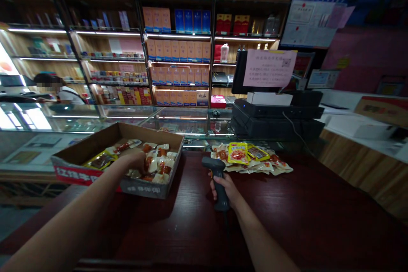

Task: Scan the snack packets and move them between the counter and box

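Note:
My left hand point(137, 160) reaches into an open cardboard box point(145, 188) at the left of the dark red counter. Its fingers are closed and bent down among clear vacuum-sealed snack packets point(164, 169); whatever they grip is hidden. A yellow-edged packet point(101, 160) lies in the same box, left of my wrist. In my right hand point(227, 188) is a dark grey barcode scanner point(219, 185), held upright by its handle with the head pointing left. Beyond the scanner, to the right, sits a pile of packets point(277, 165) with a yellow packet point(238, 153) on top.
A black point-of-sale machine point(277, 119) with a pink paper sheet point(269, 68) stands behind the pile. Glass display cases point(178, 114) line the counter's far side. Stocked shelves point(178, 61) rise behind them. Another person point(63, 91) is at the far left.

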`<state>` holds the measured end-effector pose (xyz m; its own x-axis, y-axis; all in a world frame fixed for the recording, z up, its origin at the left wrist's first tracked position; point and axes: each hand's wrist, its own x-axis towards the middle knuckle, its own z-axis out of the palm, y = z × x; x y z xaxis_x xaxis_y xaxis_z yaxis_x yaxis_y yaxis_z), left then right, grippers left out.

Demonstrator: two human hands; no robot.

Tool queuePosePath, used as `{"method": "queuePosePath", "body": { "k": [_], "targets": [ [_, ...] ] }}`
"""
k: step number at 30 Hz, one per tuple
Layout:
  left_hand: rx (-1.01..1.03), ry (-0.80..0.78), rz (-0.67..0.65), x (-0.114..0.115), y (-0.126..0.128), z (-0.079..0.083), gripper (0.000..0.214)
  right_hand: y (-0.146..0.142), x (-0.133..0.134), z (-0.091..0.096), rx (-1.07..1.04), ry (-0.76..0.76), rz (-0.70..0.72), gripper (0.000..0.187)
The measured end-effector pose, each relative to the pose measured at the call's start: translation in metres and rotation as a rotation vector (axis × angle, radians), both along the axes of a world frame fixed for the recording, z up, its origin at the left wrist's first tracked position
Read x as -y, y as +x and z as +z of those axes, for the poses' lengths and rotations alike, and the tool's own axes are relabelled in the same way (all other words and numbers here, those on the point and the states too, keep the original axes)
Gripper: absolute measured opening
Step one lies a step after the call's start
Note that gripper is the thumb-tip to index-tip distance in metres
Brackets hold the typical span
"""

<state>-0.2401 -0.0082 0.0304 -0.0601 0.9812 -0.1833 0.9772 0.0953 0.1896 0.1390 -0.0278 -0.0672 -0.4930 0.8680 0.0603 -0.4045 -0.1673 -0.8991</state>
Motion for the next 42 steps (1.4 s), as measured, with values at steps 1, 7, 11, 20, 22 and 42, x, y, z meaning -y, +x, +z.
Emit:
{"method": "queuePosePath", "body": {
  "k": [1, 7, 11, 20, 22, 42],
  "targets": [
    [-0.043, -0.075, 0.015, 0.001, 0.001, 0.000, 0.018, 0.000, 0.000, 0.000, 0.000, 0.000, -0.004, 0.041],
    [-0.018, 0.128, 0.151, 0.000, 0.005, 0.012, 0.025, 0.003, 0.004, 0.003, -0.016, 0.000, -0.035, 0.039],
    [0.273, 0.540, 0.348, -0.004, 0.013, 0.024, 0.030, 0.003, 0.006, 0.004, -0.017, -0.002, -0.036, 0.039],
    [1.737, 0.519, 0.208, 0.003, 0.130, 0.023, 0.018, 0.002, 0.007, 0.007, -0.030, -0.001, -0.029, 0.041],
    [1.845, 0.456, 0.199, 0.001, 0.160, 0.000, 0.019, 0.003, 0.008, 0.007, -0.040, -0.005, -0.041, 0.041],
    [1.908, 0.499, 0.314, -0.025, 0.190, -0.118, 0.043, 0.002, 0.010, 0.010, 0.317, -0.112, -0.136, 0.037]
  ]
}}
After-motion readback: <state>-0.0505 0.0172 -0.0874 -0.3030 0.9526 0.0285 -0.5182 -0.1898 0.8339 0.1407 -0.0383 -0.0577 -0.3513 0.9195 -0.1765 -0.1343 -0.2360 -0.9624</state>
